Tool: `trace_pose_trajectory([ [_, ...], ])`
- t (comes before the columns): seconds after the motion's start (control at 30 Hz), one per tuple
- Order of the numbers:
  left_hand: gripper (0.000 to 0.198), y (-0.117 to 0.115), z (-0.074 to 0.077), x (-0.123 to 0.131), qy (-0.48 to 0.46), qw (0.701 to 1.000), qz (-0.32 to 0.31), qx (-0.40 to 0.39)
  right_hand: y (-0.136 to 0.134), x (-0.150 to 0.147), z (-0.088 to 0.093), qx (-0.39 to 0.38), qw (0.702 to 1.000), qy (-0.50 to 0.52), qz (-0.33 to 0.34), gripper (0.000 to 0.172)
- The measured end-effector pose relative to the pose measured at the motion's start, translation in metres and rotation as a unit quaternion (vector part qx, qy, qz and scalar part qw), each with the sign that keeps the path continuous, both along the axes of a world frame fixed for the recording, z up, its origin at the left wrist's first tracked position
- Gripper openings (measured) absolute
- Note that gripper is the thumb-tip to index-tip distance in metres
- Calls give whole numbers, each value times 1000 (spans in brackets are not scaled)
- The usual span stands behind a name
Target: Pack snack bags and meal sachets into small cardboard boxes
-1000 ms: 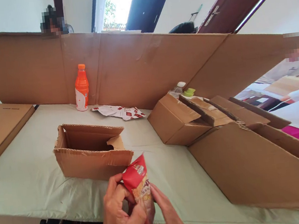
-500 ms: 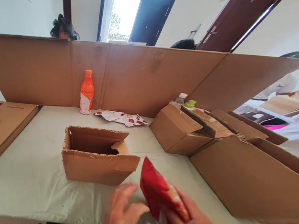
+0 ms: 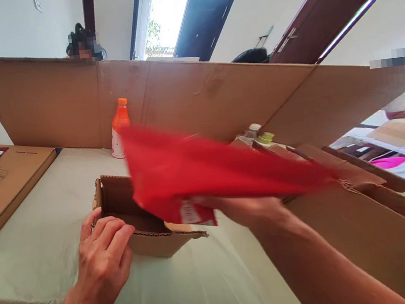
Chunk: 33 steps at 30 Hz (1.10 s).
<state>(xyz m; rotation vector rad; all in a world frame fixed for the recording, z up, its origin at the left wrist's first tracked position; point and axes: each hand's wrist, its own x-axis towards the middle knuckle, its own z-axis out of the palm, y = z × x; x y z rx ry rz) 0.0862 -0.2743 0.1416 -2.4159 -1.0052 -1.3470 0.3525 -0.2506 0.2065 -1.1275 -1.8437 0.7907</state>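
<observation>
My right hand (image 3: 247, 210) grips a red packet (image 3: 189, 165) by its lower edge and holds it above the table; motion blurs it. The packet covers part of a small open-topped cardboard box (image 3: 162, 244) below it. At the box's near left corner, my left hand (image 3: 106, 255) has its fingers hooked over the rim. Behind the packet stands an orange bottle (image 3: 121, 124), its lower right side partly covered.
A tall cardboard screen (image 3: 54, 100) runs along the back of the table (image 3: 48, 213). Larger cardboard boxes (image 3: 373, 235) stand on the right, with a clear bottle (image 3: 253, 131) behind. A flat carton (image 3: 18, 178) lies at left. People are beyond the screen.
My right hand has raised the red packet and turned it sideways above the box. My left hand has moved left and taken hold of the box's rim.
</observation>
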Motion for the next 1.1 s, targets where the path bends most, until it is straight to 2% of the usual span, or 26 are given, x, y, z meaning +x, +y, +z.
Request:
trace_pose_trajectory([
  [0.03, 27, -2, -1, -1, -2, 1000, 0, -1, 11, -13, 3, -4, 998, -41, 43, 14],
  [0.1, 24, -3, -2, -2, 1, 1000, -9, -14, 27, -35, 4, -26, 981, -159, 107, 25],
  [0.17, 22, -3, -1, -2, 5, 999, -31, -30, 38, -53, 0, -59, 943, -299, 131, 31],
  [0.27, 21, -2, 0, 0, 9, 997, -64, -46, 48, -71, -10, -105, 869, -461, 148, 21],
  [0.33, 21, -1, 3, 1, 9, 996, -71, -46, 54, -80, -17, -131, 840, -498, 171, 21],
  [0.4, 22, 0, 7, 1, 18, 996, -72, -47, 58, -84, -22, -146, 834, -497, 191, 24],
  [0.5, 23, 2, 18, -1, 52, 994, -78, -48, 57, -82, -22, -137, 839, -487, 199, 29],
  [0.57, 24, 5, 27, -2, 93, 991, -81, -52, 55, -77, -21, -108, 851, -483, 179, 35],
  [0.63, 25, 11, 37, -4, 150, 983, -86, -69, 53, -73, -19, -92, 854, -483, 168, 34],
  [0.77, 24, 34, 54, -3, 264, 952, -94, -126, 51, -63, -18, -101, 857, -459, 210, 29],
  [0.87, 33, 55, 64, 3, 350, 909, -95, -203, 39, -44, -9, -74, 898, -379, 212, 32],
  [0.93, 38, 64, 69, 8, 379, 883, -116, -250, 27, -23, 1, -22, 938, -292, 183, 32],
  [1.0, 47, 68, 74, 12, 370, 874, -153, -276, 21, 5, 10, 30, 976, -177, 124, 29],
  [1.07, 54, 69, 78, 15, 354, 871, -179, -291, 29, 32, 11, 69, 993, -91, 21, 30],
  [1.1, 55, 68, 79, 16, 350, 870, -185, -296, 41, 44, 6, 80, 993, -84, -39, 31],
])
